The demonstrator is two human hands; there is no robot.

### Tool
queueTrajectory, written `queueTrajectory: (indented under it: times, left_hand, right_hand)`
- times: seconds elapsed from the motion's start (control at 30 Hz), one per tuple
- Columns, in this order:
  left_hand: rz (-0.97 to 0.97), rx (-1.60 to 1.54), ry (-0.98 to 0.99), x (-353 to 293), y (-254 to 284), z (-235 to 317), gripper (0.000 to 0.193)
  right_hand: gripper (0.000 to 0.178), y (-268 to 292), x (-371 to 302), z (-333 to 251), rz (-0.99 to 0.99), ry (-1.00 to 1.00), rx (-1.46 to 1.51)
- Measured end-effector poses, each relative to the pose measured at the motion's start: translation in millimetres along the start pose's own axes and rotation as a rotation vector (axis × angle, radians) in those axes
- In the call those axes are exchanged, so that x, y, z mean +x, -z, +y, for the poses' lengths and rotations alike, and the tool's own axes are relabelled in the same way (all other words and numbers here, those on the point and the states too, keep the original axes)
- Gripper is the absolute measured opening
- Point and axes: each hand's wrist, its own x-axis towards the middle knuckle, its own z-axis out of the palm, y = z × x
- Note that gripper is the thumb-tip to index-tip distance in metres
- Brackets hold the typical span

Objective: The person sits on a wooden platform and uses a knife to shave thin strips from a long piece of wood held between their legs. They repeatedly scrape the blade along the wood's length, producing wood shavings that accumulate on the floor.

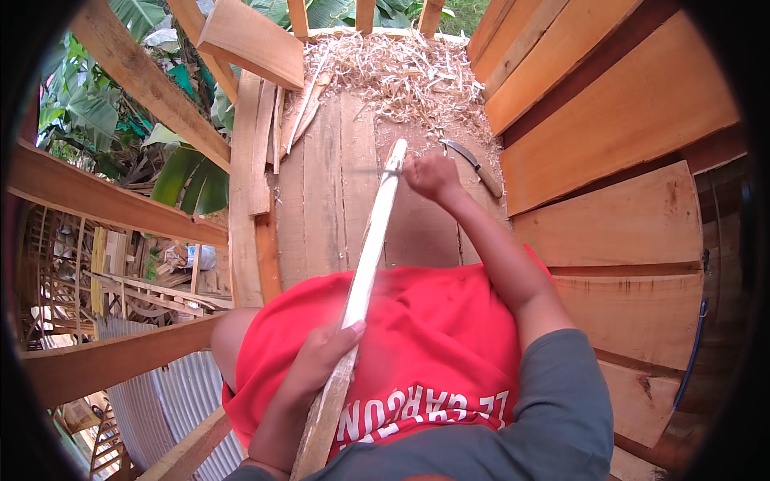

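A long pale wooden stick (pixel 373 255) slants from my body up and away over my red shorts, its far end peeled white and its near end rougher and browner. My left hand (pixel 321 357) wraps round its lower part, thumb along the top. Near the far tip, my right hand (pixel 433 175) is closed in a fist on a knife (pixel 370 171). The thin, blurred blade lies across the stick; the handle is hidden in my fist. A curved knife (pixel 475 167) with a brown handle rests on the boards just right of that fist.
Curly wood shavings (pixel 393 72) heap at the far end of the plank floor (pixel 321 200). Plank walling (pixel 609 216) rises close on the right. Open wooden rails (pixel 112 192) run along the left, with plants beyond. A wood block (pixel 253 44) juts in at the far left.
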Motion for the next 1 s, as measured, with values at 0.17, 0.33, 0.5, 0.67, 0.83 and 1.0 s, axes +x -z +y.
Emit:
queueTrajectory:
  times: [0.17,0.33,0.5,0.67,0.83,1.0]
  left_hand:
    - [0.016,-0.003,0.01,1,-3,5,0.033]
    - [0.001,0.026,-0.013,-1,-7,0,0.033]
    - [0.019,0.018,0.002,-5,-4,0,0.033]
    - [-0.008,0.059,0.019,-1,-6,1,0.033]
    - [-0.01,0.06,0.007,-4,-6,0,0.033]
    - [-0.028,0.026,0.016,-4,-3,2,0.034]
  right_hand:
    - [0.055,-20,-11,1,0.132,0.111,0.027]
    - [0.054,-17,-5,13,0.226,-0.032,0.027]
    - [0.055,-12,-4,3,0.148,0.026,0.053]
    - [0.058,-30,4,28,0.363,-0.19,0.073]
    - [0.06,-4,7,28,0.108,-0.257,0.066]
    - [0.057,-4,-6,10,0.135,-0.077,0.064]
